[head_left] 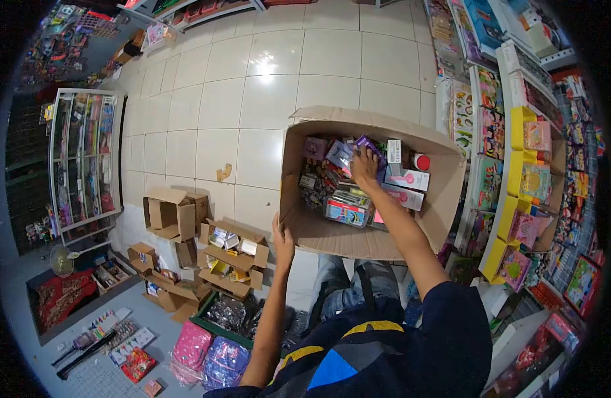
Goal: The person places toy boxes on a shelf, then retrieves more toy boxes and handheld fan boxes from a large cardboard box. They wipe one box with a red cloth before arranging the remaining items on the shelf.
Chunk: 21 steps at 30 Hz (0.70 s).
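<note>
A large open cardboard box [378, 114] is in front of me, holding many small packaged goods. My left hand [283, 240] grips its near left side, thumb and fingers on either side of the cardboard. Inside the box, my right hand [365, 164] has its fingers bent over a purple packet [370, 144]; the fingertips are partly hidden. Around that hand lie a white carton [393, 151], a round red-lidded item [421, 162], pink-and-white boxes [409, 179] and a clear pack with a blue-and-red label [346, 212].
Smaller open cartons [233, 255] stand on the lower left, beside a green crate [206, 320] and pink wrapped packs [192, 345]. Stocked shelves [518, 192] line the right side. A glass display case [86, 159] is at the left. A cardboard scrap [224, 172] lies on the tiled floor.
</note>
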Tool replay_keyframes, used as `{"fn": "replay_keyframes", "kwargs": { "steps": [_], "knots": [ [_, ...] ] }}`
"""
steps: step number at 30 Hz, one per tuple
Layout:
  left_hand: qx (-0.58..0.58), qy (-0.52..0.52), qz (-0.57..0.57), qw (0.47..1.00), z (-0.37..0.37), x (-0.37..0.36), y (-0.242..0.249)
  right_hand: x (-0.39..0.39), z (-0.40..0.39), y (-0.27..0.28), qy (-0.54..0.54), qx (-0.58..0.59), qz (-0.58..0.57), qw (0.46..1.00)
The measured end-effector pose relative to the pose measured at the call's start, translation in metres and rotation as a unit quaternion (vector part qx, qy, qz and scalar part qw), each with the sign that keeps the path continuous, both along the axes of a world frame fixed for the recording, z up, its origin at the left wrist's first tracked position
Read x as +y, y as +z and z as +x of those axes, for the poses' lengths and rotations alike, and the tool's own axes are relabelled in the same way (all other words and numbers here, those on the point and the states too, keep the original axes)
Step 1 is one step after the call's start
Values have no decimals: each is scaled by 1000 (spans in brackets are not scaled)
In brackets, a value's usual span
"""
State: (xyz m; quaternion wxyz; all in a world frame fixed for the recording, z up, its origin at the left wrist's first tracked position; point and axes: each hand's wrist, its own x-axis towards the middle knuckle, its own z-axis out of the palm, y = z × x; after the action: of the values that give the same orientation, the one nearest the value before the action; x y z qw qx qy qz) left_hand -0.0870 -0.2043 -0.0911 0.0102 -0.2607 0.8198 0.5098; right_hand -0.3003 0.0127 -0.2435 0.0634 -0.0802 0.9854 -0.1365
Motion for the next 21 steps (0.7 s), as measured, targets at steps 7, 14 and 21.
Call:
{"fn": "replay_keyframes", "kwargs": {
  "steps": [7,14,21],
  "knots": [
    [41,26,54,997,1,-1,-9,6,45,8,46,-19,-39,998],
    [37,23,40,998,0,-1,-3,4,54,15,79,-78,-138,984],
    [38,33,79,996,5,-5,-13,-8,58,14,166,-120,-210,956]
  ]
}}
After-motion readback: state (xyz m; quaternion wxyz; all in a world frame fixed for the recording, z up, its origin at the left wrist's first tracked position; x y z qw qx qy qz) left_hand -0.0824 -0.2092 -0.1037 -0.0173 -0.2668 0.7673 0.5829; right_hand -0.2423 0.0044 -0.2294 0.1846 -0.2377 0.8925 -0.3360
